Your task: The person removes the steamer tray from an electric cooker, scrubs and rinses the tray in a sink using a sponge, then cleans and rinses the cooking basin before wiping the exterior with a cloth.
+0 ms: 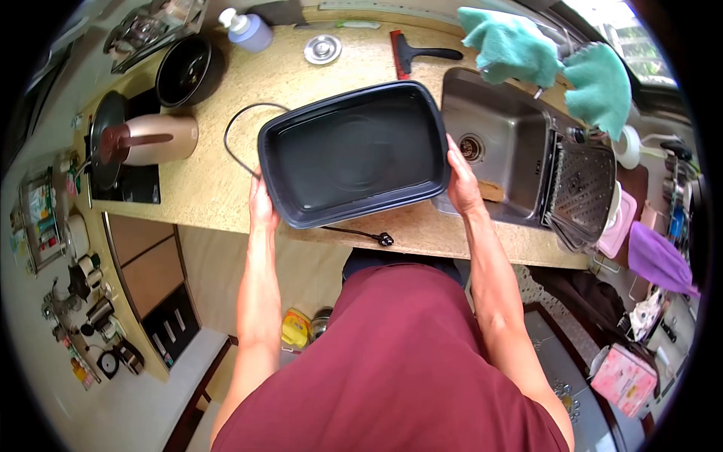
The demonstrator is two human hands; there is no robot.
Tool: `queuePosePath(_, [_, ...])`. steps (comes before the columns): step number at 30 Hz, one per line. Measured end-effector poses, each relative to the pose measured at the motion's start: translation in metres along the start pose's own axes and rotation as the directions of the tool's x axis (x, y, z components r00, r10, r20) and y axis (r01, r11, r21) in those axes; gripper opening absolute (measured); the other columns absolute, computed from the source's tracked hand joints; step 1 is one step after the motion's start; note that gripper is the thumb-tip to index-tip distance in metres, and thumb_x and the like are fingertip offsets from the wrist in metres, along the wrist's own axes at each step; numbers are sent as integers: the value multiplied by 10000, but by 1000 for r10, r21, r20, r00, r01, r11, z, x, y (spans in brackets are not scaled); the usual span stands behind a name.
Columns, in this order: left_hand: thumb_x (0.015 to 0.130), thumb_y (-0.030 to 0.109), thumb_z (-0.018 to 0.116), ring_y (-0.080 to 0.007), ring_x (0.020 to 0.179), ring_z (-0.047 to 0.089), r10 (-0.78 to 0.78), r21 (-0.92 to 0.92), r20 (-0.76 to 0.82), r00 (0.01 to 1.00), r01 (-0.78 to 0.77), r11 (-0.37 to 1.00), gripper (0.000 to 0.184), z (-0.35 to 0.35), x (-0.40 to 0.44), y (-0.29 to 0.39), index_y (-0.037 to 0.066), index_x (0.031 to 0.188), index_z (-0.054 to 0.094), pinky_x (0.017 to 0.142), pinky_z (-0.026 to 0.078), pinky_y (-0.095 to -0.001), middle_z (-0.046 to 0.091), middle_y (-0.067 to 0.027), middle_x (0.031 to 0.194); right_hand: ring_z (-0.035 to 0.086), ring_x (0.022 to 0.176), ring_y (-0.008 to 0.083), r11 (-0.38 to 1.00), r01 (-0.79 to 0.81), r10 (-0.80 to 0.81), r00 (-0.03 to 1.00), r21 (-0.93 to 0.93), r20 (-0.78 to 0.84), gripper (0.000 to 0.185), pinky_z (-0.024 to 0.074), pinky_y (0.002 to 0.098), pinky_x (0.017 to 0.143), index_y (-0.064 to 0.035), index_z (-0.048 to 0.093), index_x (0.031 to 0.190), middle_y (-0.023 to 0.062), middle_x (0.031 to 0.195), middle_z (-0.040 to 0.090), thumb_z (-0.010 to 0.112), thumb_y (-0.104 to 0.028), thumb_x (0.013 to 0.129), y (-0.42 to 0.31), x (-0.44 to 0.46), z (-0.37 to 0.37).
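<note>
A black rectangular pan (354, 151) with raised walls is held over the counter, tilted a little, its right end beside the sink. My left hand (262, 205) grips its lower left side, and my right hand (462, 179) grips its right side. The inside of the pan looks dark and shiny. A black cable (228, 139) loops out on the counter to the left of the pan. Below the pan's front edge lies a black plug (385, 239) near the counter's edge. The fingertips of both hands are partly hidden behind the pan.
The metal sink (520, 128) is at the right, with a dish rack (580, 188) beside it. Behind the pan are a squeegee (425, 53), a metal strainer (322, 49) and a soap bottle (247, 32). A jug (162, 139) and a black pot (188, 71) stand at the left.
</note>
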State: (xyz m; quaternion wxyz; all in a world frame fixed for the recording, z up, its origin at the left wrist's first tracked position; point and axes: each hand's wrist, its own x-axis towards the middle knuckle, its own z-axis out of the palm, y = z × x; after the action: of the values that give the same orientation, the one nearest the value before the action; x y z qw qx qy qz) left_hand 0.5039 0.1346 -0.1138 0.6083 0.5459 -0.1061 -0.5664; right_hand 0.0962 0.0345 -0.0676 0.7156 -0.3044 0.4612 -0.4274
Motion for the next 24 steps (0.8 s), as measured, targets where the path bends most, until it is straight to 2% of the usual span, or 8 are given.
queuePosePath(2, [1090, 225, 426, -227, 1113, 658, 8, 37, -14, 1000, -8, 999, 332, 13, -6, 2, 54, 1363, 504, 940, 577, -375, 638, -122, 1273, 285, 1496, 204, 999, 30, -30, 1000, 26, -8, 580, 197, 338, 1229, 28, 276, 1560, 121, 1618, 323, 420, -242, 1066, 9, 2, -4])
queuePosePath(5, [1076, 190, 455, -218, 1061, 669, 54, -57, 45, 998, -51, 997, 259, 38, -19, 11, 67, 1268, 577, 909, 586, -367, 663, -101, 1206, 292, 1494, 201, 990, 68, -74, 996, 121, 43, 561, 206, 323, 1230, 35, 282, 1555, 125, 1613, 331, 399, -217, 1067, 9, 1, -6])
queuePosePath(10, [1068, 174, 477, -188, 1034, 674, 73, 5, 63, 995, -73, 997, 255, 34, -18, 16, 66, 1271, 586, 887, 583, -334, 675, -87, 1187, 287, 1497, 201, 988, 68, -68, 998, 141, -7, 543, 201, 334, 1237, 44, 274, 1553, 129, 1615, 325, 365, -194, 1075, -4, -21, -11])
queuePosePath(12, [1066, 179, 487, -169, 1016, 672, 58, 30, 76, 995, -60, 998, 261, 48, -25, 21, 59, 1271, 596, 869, 579, -317, 682, -74, 1168, 261, 1509, 204, 995, 80, -79, 997, 63, -9, 555, 195, 337, 1237, 26, 238, 1570, 114, 1637, 284, 331, -202, 1074, -7, -32, -21])
queuePosePath(20, [1081, 196, 459, -152, 982, 679, 75, 93, 131, 989, -87, 992, 308, 82, -37, 5, 22, 1304, 582, 840, 578, -287, 690, -80, 1153, 248, 1515, 204, 988, 120, -112, 990, 93, -87, 544, 176, 342, 1242, 46, 262, 1557, 120, 1633, 293, 326, -175, 1064, -32, -72, -56])
queuePosePath(24, [1086, 194, 443, -148, 974, 682, 57, 178, 154, 986, -85, 980, 312, 98, -40, -5, 7, 1299, 573, 838, 576, -281, 690, -93, 1147, 290, 1497, 208, 989, 122, -111, 987, 89, -113, 548, 214, 337, 1235, 36, 252, 1562, 117, 1624, 312, 314, -210, 1077, -34, -88, -79])
